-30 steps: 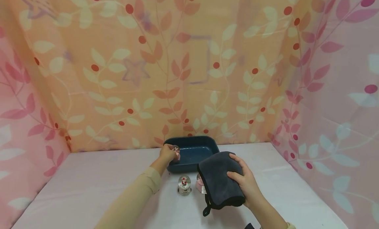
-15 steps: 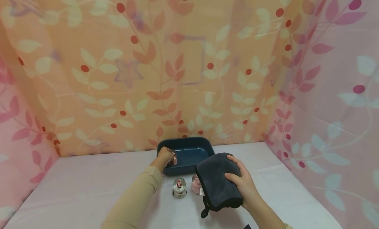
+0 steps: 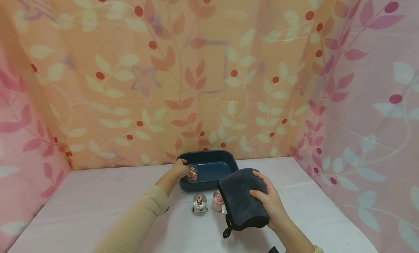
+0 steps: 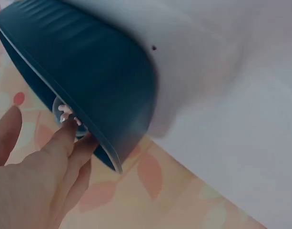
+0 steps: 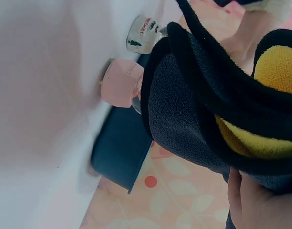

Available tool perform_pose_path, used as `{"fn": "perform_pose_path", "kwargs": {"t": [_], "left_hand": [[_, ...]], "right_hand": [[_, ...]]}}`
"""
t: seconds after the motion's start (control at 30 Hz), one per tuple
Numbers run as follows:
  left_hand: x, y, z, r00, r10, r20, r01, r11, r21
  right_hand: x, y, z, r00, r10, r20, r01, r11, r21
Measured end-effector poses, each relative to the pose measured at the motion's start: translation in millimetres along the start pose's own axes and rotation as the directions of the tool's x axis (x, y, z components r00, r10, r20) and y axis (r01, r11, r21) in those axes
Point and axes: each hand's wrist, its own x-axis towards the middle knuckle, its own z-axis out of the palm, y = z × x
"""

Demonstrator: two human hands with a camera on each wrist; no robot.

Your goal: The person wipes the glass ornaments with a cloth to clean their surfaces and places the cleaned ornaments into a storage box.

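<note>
A pink-based snow globe (image 3: 192,173) stands inside the dark blue rectangular bin (image 3: 209,187), at its left end. My left hand (image 3: 179,169) reaches over the bin's left rim beside this globe. In the left wrist view, the thumb (image 4: 6,136) is spread away from the fingers, whose tips lie at the globe (image 4: 65,113); whether they touch it I cannot tell. My right hand (image 3: 271,202) grips a folded dark grey cloth (image 3: 243,200) with black edging, its yellow inner side (image 5: 279,71) showing in the right wrist view.
In front of the bin stand a white-based snow globe (image 3: 199,205) with a red figure and a second pink-based globe (image 3: 217,201), partly hidden by the cloth. A patterned curtain (image 3: 183,82) hangs behind the white table (image 3: 114,202). A small black object (image 3: 273,249) shows at the bottom edge.
My left hand has drawn back to the left, and its fingers have loosened from the pink globe, which now stands in the bin. The right hand keeps its hold on the cloth.
</note>
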Motion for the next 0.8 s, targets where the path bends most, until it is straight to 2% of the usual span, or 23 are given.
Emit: {"fn": "perform_pose_path", "kwargs": {"t": [0.1, 0.13, 0.23, 0.3, 0.47, 0.63, 0.8], "left_hand": [[-7.8, -9.0, -7.8, 0.997, 0.069, -0.033, -0.07, 0.997, -0.036], [-7.4, -15.5, -10.2, 0.993, 0.11, -0.052, -0.113, 0.992, -0.06], [-15.7, -25.3, -16.8, 0.984, 0.161, -0.073, -0.168, 0.981, -0.098], [-26.9, -27.8, -19.1, 0.982, 0.17, -0.086, -0.179, 0.977, -0.116], [-58.3, -27.2, -15.7, 0.987, 0.131, -0.096, -0.144, 0.979, -0.147], [-74.6, -37.3, -6.7, 0.994, 0.087, -0.068, -0.098, 0.977, -0.187], [-88.8, -44.3, -3.3, 0.997, 0.067, -0.049, -0.074, 0.981, -0.178]], "right_hand": [[-3.1, -1, 0, 1.0, -0.003, 0.004, 0.003, 1.0, 0.003], [-3.9, -2, 0, 1.0, -0.005, 0.005, 0.005, 1.0, 0.003], [-6.3, -6, -1, 1.0, -0.009, 0.005, 0.009, 1.0, 0.001], [-8.2, -8, -1, 1.0, -0.006, -0.003, 0.006, 1.0, -0.005], [-10.0, -13, -3, 1.0, -0.003, -0.029, 0.002, 1.0, -0.026], [-12.9, -17, -4, 0.999, 0.01, -0.054, -0.012, 0.999, -0.032], [-16.0, -18, -2, 0.999, 0.019, -0.05, -0.02, 0.999, -0.025]]}}
